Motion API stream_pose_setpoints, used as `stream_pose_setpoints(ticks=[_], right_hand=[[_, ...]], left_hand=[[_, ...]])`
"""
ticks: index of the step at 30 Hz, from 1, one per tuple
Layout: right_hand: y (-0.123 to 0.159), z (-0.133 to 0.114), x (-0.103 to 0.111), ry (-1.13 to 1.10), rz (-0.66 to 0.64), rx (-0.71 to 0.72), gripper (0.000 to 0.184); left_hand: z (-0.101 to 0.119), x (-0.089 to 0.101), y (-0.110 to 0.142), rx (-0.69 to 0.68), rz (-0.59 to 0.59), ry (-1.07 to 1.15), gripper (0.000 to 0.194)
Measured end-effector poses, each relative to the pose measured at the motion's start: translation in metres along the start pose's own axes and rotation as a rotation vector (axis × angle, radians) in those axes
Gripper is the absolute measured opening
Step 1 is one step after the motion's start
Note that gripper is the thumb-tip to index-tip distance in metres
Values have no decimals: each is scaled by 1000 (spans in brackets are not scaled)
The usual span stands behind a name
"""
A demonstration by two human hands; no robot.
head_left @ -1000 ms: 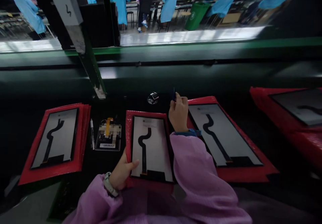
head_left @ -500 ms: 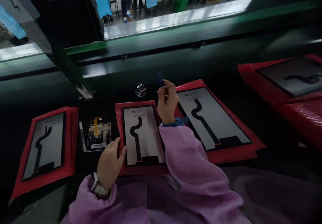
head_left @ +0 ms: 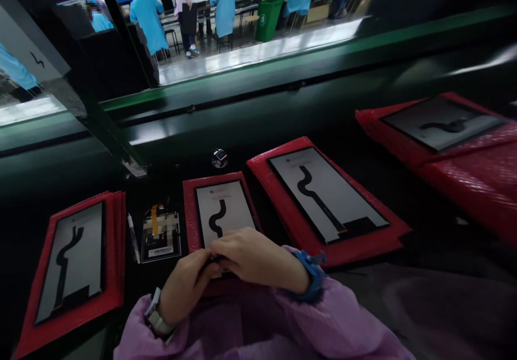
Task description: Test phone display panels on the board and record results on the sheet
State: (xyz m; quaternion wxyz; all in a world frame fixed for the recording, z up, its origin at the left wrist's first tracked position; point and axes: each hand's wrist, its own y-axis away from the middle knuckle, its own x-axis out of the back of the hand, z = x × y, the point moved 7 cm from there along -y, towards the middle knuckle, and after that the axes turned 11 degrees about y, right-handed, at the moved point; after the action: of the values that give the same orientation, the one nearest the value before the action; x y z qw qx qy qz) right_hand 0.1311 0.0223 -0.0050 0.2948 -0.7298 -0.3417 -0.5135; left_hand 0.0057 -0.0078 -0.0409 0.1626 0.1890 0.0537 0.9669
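Your left hand (head_left: 188,282) and right hand (head_left: 256,257) meet, fingertips bunched together; in that shadow I can't tell whether they grasp anything. Under them lies a pale grey rectangular display panel (head_left: 239,209) with a wavy black ribbon cable (head_left: 222,207), on a red bubble-wrap sleeve (head_left: 190,203). On the black tabletop (head_left: 343,158), left of that panel, are a small black circuit board (head_left: 163,236), a slim white pen (head_left: 133,239) and a second panel (head_left: 83,257); right of it, two more panels (head_left: 335,198) on red wrap; beyond it, a shiny rounded metal object (head_left: 219,158), a dark green rail (head_left: 242,93), then a bright room with blue-coated workers (head_left: 147,18) and a green plastic bin (head_left: 269,19).
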Motion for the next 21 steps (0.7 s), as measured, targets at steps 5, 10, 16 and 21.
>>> stream_pose_setpoints(ticks=[5, 10, 16, 21], right_hand=[[16, -17, 5, 214, 295, -67, 3], [69, -2, 32, -41, 1020, -445, 38], [55, 3, -16, -643, 620, -502, 49], [69, -3, -35, -671, 659, -642, 53]], left_hand=[[-16, -4, 2, 14, 35, 76, 31], [-26, 8, 12, 68, 335, 213, 55], [-17, -46, 23, 50, 93, 307, 64], [-7, -58, 32, -15, -2, 282, 57]])
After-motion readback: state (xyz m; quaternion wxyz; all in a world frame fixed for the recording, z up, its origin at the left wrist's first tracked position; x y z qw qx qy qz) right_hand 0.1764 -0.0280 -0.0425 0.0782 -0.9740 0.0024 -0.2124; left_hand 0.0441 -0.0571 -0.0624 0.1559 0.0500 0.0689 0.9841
